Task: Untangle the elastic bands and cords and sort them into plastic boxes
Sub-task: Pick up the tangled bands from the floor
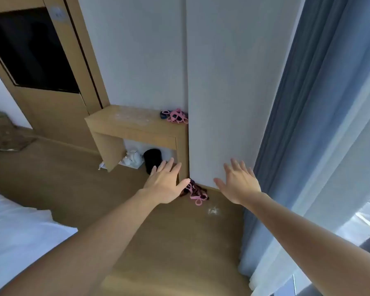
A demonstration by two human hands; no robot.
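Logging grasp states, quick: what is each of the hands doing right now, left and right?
Left hand: open, fingers spread, holding nothing.
Right hand: open, fingers spread, holding nothing.

2 bare arms of 1 person, seen from the wearer's own head height. The left forearm [94,242] fills the lower left of the frame. It is broad and blurred at the bottom edge and narrows toward the wrist near the centre. The right forearm [308,231] comes in from the lower right edge, looks slimmer in the picture, and tapers the same way. Both show bare, smooth skin along their whole visible length. The left hand [166,184] shows its back, with slender fingers and a thumb. The right hand [238,184] also shows its back, with long, slim fingers. Nails and finer skin detail are too soft-focused to make out.
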